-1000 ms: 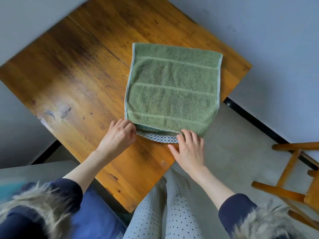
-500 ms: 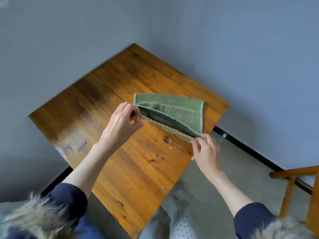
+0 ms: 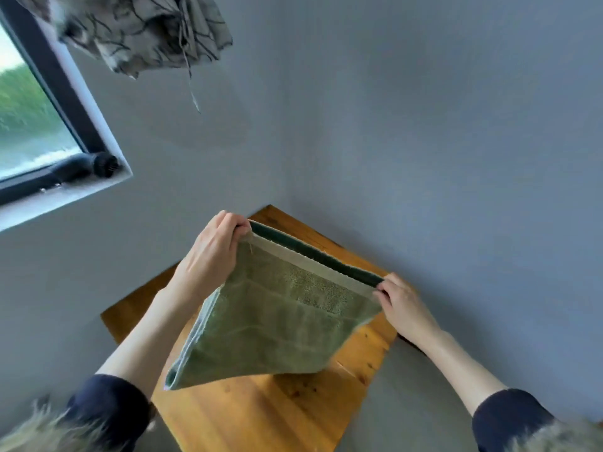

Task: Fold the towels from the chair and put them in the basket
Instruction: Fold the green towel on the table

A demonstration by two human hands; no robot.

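A folded green towel (image 3: 270,331) hangs in the air above the wooden table (image 3: 261,415). My left hand (image 3: 212,252) pinches its upper left corner. My right hand (image 3: 403,305) pinches its upper right corner. The top edge is stretched taut between both hands, and the rest of the towel drops toward me, its lower edge close above the tabletop. The chair and the basket are out of view.
The table stands in a corner between two grey walls. A window (image 3: 29,132) is at the upper left, with a patterned curtain (image 3: 146,31) bunched above it. Grey floor (image 3: 408,402) shows to the right of the table.
Both hands lifted the towel's near edge off the table and raised the whole folded towel into the air. The view tilted upward, bringing the window and curtain into sight.
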